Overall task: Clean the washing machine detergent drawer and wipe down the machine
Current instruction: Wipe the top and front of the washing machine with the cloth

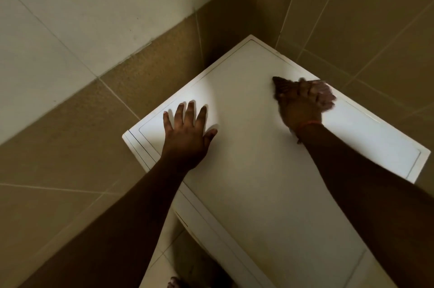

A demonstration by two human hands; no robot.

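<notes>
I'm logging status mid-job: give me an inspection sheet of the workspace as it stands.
Surface: white washing machine top, bare between the hands.
Job's things: dark cloth on the top; detergent drawer not seen.
Clutter: nothing seen.
Grippers: left hand flat on the top, fingers spread; right hand blurred, gripping the cloth.
Cables: nothing seen.
Surroundings: tiled walls meeting in a corner behind the machine; floor tiles below left.

Tan tiled floor (70, 146) spreads left and near; pale wall tiles (70, 17) rise at far left, darker tiles (364, 17) far right.
</notes>
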